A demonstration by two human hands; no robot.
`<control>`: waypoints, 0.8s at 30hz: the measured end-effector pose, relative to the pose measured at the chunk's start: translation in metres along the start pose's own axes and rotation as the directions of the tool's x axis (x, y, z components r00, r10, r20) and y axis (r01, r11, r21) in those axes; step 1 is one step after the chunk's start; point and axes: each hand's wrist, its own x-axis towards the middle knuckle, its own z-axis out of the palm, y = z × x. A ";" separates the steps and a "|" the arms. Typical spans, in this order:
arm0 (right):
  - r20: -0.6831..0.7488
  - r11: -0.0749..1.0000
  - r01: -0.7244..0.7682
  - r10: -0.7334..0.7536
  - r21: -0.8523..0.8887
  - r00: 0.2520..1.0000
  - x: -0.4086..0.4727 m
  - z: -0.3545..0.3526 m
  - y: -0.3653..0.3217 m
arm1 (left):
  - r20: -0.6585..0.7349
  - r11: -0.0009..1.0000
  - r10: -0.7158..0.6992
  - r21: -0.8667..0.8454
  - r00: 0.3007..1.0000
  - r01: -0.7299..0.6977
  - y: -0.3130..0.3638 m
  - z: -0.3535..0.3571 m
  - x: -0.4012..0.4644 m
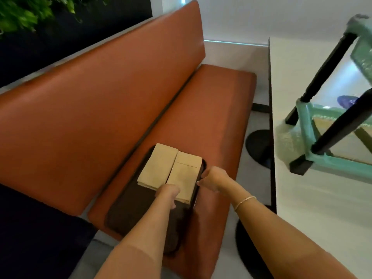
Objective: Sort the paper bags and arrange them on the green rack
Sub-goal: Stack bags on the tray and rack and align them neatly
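Two stacks of flat brown paper bags lie side by side on a dark tray [128,208] on the orange bench seat: a left stack [156,168] and a right stack [183,174]. My left hand [168,193] rests on the near edge of the stacks, fingers curled down onto the bags. My right hand [213,179] is at the tray's right rim beside the right stack, fingers closed on the rim. The green rack [330,125] with black posts stands on the white table at the right.
The orange bench backrest [100,97] rises behind the tray. A white table [312,198] fills the right side, with round black table bases [258,147] on the floor between bench and table. Green plants [24,13] hang at the top left.
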 end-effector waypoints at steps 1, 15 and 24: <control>0.008 1.000 -0.005 0.005 -0.007 1.000 0.012 0.010 -0.003 | -0.002 0.999 -0.026 -0.033 1.000 0.026 -0.002 -0.001 0.015; 0.191 0.972 0.094 -0.052 -0.214 0.980 0.123 0.121 0.009 | -0.082 0.873 -0.194 -0.469 0.978 0.134 -0.024 0.029 0.119; 0.236 0.808 0.186 -0.060 -0.560 0.970 0.138 0.146 0.025 | -0.134 0.869 -0.257 -0.466 0.957 0.168 -0.013 0.045 0.145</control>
